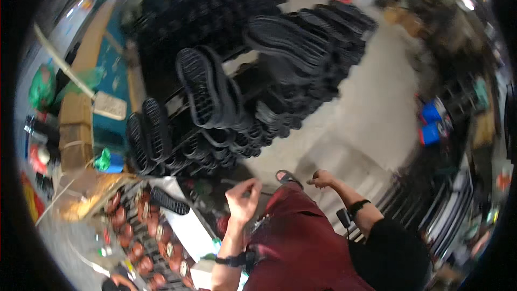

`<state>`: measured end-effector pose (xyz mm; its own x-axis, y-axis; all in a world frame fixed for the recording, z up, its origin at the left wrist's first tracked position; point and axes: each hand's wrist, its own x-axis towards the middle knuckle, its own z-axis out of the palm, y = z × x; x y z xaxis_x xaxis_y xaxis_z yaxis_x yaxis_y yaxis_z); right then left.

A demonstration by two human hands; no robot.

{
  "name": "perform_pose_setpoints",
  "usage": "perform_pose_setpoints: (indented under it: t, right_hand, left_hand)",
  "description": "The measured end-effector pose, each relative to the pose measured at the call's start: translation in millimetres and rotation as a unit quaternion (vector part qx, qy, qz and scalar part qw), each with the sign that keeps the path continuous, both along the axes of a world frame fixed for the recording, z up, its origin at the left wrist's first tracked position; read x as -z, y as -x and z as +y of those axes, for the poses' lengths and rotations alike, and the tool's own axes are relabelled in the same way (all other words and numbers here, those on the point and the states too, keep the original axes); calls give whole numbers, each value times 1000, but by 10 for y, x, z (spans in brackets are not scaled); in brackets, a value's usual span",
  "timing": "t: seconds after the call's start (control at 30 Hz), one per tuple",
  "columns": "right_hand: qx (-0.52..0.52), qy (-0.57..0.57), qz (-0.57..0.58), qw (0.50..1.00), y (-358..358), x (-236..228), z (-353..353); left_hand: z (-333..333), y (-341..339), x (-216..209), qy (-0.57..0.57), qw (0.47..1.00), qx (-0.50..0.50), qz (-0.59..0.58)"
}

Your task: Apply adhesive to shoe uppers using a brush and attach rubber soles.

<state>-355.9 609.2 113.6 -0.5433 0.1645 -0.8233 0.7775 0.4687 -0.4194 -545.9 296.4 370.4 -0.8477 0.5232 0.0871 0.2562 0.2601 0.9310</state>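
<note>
Black boots on rack, both hands empty

Black boots (pixel 215 94) hung soles outward on a rack (pixel 177 102), ahead of and apart from both hands. Left hand (pixel 242 199) was raised, fingers curled loosely, holding nothing. Right hand (pixel 322 178) was closed in a loose fist, empty. A sandalled foot (pixel 288 177) stood on the floor (pixel 371 113) between them.

Just one view here, a head-worn fisheye looking steeply down the wearer's front, so the red garment (pixel 301 242) and both forearms come in from the bottom edge. The left hand (pixel 242 198) and right hand (pixel 322 178) sit close under the lens, low centre. Further out, the racks of black shoe soles (pixel 258 75) fill the upper middle, and the concrete floor (pixel 377 102) curves off right. Edges bend hard and go dark at the rim.
</note>
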Motion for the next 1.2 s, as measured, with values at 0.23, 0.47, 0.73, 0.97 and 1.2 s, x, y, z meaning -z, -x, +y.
perform_pose_setpoints:
  t: [0.23,0.47,0.73,0.97,1.2]
  right_hand:
    - [-227,214,352,882,2267,-2106,-920]
    - [114,201,509,829,4637,-2525,-2832]
    - [84,380,414,823,4310,-2594,-3139]
    - [-244,336,319,852,4086,-2497,-4106]
    - [-401,268,351,803,5650,-1346,-6895]
  left_hand:
    - [-735,2375,-340,188,811,-467,297]
    - [-1947,3608,-333,119,926,-321,-158]
    - [-2000,2037,-614,101,841,-531,-23]
    - [-3056,563,959,-310,638,-683,-172]
    - [-4697,1851,1912,-417,366,-819,-149]
